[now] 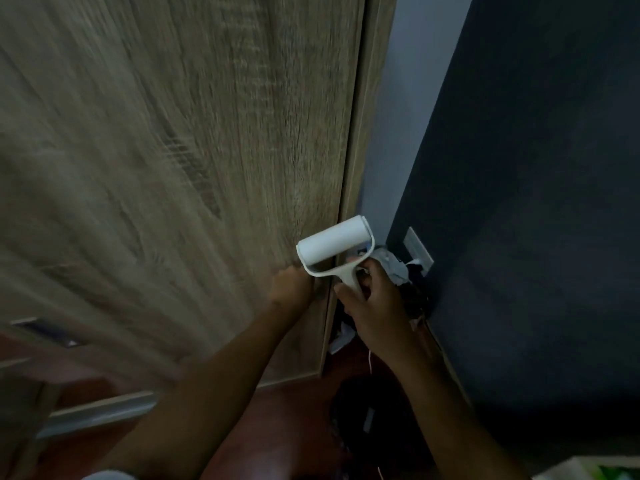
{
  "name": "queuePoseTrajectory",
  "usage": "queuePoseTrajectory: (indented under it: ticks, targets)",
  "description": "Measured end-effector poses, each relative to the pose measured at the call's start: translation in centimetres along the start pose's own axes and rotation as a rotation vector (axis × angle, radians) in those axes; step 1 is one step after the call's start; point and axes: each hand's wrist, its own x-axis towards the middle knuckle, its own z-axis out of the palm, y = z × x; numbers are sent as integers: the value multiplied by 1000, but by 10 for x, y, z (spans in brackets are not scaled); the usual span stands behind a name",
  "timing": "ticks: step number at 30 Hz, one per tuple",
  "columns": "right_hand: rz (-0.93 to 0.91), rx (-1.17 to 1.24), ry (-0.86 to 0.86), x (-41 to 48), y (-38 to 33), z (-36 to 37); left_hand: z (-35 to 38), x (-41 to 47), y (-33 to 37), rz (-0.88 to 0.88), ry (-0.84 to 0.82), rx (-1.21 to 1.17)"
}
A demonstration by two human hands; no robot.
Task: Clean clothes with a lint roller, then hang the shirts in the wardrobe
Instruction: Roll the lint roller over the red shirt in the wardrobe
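Note:
A tall wooden wardrobe door fills the left and middle of the head view, blurred. My left hand is closed against the door's right edge, low down; what it grips is hidden. My right hand holds a white lint roller by its handle, the roll pointing up and left, just right of the door's edge. No shirt shows clearly; crumpled grey and white cloth lies behind my right hand.
A dark blue wall stands at the right with a wall socket and a white cable plugged in. A pale wall strip lies between door and dark wall. Reddish floor and a dark object lie below.

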Motion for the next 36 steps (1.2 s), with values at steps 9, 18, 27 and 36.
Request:
queuePoseTrajectory:
  ticks: [9, 18, 27, 36]
  targets:
    - [-131, -16, -108, 24, 2, -9, 4, -15, -14, -183, 64, 196]
    - [-254, 32, -213, 41, -10, 18, -22, -46, -56, -485, 123, 220]
    - [-293, 68, -369, 58, -32, 49, -122, -86, -102, -577, 714, 62]
    - [-285, 84, -425, 56, -67, 118, -240, -91, -147, -401, 1060, 39]
